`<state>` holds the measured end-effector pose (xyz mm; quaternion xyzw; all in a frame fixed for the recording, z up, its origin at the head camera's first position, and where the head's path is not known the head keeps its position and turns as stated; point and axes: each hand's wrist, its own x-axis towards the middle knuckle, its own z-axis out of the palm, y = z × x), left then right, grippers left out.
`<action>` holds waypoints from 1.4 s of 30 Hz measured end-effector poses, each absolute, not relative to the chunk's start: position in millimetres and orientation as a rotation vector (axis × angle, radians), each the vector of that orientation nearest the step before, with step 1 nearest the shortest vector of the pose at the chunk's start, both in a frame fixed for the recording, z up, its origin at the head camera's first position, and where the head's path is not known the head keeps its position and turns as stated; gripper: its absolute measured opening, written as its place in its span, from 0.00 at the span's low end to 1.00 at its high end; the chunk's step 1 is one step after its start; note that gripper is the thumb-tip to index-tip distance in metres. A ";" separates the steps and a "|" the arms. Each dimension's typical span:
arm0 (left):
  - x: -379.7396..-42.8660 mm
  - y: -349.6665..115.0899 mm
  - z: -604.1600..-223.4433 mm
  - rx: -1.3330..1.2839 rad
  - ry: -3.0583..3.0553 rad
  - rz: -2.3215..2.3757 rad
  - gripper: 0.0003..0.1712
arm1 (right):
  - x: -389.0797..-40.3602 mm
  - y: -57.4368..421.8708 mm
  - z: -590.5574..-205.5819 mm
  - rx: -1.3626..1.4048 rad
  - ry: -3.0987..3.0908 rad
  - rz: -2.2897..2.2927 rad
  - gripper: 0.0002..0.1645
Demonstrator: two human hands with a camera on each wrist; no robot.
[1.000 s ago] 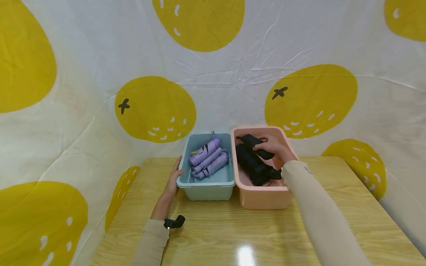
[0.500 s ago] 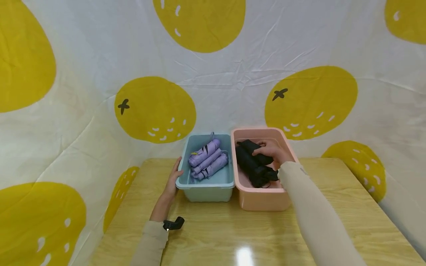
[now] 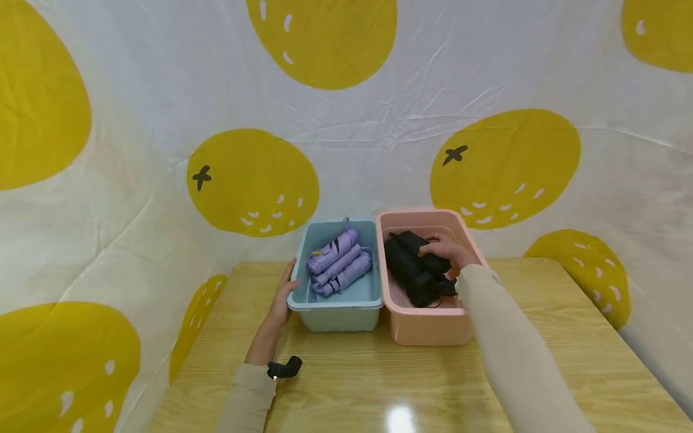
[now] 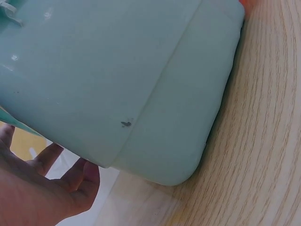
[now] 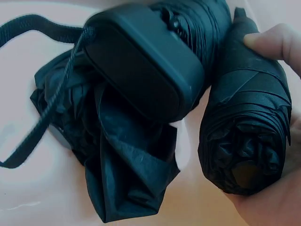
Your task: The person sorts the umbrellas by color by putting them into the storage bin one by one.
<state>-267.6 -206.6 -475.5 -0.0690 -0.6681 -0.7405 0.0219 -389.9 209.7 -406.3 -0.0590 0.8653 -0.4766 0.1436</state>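
My right hand (image 3: pixel 448 249) is inside the pink bin and grips a folded black umbrella (image 3: pixel 415 245). In the right wrist view, the thumb lies along this umbrella (image 5: pixel 247 108), and its rolled end faces the camera. Beside it in the bin lies more black umbrella fabric (image 3: pixel 403 264), with a flat handle end (image 5: pixel 141 61) and a wrist strap (image 5: pixel 59 101). My left hand (image 3: pixel 280 294) rests against the left side of the light blue bin (image 3: pixel 338 316), thumb at the rim; the left wrist view shows its fingers (image 4: pixel 75 181) touching the outer wall.
Several folded lilac umbrellas (image 3: pixel 338 261) lie in the blue bin. The pink bin (image 3: pixel 430 328) stands right beside it. Both are on a wooden table (image 3: pixel 346 385), close to a hanging cloth (image 3: pixel 357 150) with yellow fruit prints.
My right hand has lowered the black umbrella into the pink bin, beside the other black one. The left hand has stayed at the blue bin.
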 end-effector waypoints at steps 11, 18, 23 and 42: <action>-268.8 -206.7 -475.7 -0.226 -2.071 -2.294 0.36 | -388.9 213.9 -403.4 -0.034 2.392 -1.366 0.42; -268.9 -204.5 -475.3 -0.230 -2.058 -2.301 0.37 | -386.3 215.2 -399.0 0.081 2.352 -1.380 0.40; -268.2 -205.7 -475.8 -0.211 -2.065 -2.299 0.38 | -392.5 214.3 -403.7 -0.012 2.429 -1.324 0.37; -271.2 -205.9 -474.0 -0.235 -2.023 -2.329 0.36 | -392.5 218.1 -406.0 -0.358 2.552 -1.413 0.30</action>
